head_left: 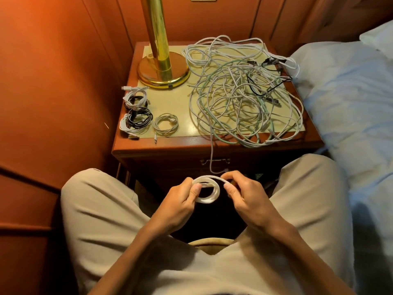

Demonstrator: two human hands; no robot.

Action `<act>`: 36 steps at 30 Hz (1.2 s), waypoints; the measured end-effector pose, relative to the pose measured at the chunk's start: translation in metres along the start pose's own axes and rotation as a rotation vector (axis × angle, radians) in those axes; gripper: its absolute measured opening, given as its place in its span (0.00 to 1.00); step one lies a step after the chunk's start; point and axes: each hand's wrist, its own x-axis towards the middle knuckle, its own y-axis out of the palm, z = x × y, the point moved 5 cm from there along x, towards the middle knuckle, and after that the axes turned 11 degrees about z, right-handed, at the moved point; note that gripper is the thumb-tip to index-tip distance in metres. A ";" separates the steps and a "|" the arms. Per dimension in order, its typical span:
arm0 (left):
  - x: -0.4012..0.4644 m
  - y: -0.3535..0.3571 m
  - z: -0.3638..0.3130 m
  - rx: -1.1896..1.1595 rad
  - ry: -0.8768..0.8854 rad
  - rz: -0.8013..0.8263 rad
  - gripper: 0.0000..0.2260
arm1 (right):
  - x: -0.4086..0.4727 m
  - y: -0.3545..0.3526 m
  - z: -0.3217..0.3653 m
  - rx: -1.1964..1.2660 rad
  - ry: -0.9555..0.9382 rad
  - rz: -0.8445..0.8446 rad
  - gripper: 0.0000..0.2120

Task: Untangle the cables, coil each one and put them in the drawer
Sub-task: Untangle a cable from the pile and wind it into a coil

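Observation:
Between my knees I hold a small white cable coil (pixel 209 196). My left hand (pixel 182 201) pinches its left side, thumb on top. My right hand (pixel 242 192) pinches the loose strand at the coil's upper right. That strand (pixel 211 154) runs up over the nightstand's front edge into a big tangle of white, green and black cables (pixel 244 92) on the top's right half. Coiled cables lie at the top's left: a white and black stack (pixel 136 109) and a grey coil (pixel 165 124). The drawer (pixel 214 161) under the top is closed, its handle behind the strand.
A brass lamp base (pixel 163 71) and pole stand at the back left of the wooden nightstand (pixel 148 152). A bed with pale blue sheets (pixel 350 103) lies to the right. Padded orange wall panels close off the left and back.

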 end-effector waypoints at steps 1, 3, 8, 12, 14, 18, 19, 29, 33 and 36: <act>-0.001 -0.001 -0.002 -0.069 0.015 0.094 0.15 | -0.001 -0.004 0.001 -0.035 -0.021 -0.026 0.06; -0.005 -0.001 -0.009 -0.280 0.038 0.238 0.18 | -0.001 -0.008 0.000 -0.104 -0.042 -0.062 0.05; -0.005 0.008 -0.021 -0.556 0.045 0.204 0.16 | -0.001 0.011 0.003 0.234 0.016 -0.014 0.07; -0.001 0.010 -0.010 -0.401 -0.008 0.044 0.14 | -0.007 0.029 0.011 0.804 0.160 0.047 0.11; -0.002 0.009 -0.008 -0.233 -0.011 -0.012 0.14 | -0.009 0.036 0.011 0.950 0.236 0.073 0.13; -0.003 0.004 -0.009 0.029 -0.029 -0.101 0.14 | -0.012 0.047 0.001 1.347 0.392 0.082 0.15; -0.002 0.004 -0.010 0.093 -0.038 -0.105 0.14 | -0.013 0.049 -0.001 1.399 0.411 0.093 0.16; 0.007 0.034 0.002 -0.094 -0.028 0.093 0.15 | -0.010 0.059 -0.015 1.630 0.462 0.173 0.19; 0.008 0.033 0.005 -0.114 -0.008 0.084 0.13 | -0.009 0.059 -0.017 1.599 0.467 0.184 0.17; 0.007 0.026 0.006 -0.111 0.032 -0.003 0.11 | -0.007 0.053 -0.025 1.245 0.499 0.092 0.21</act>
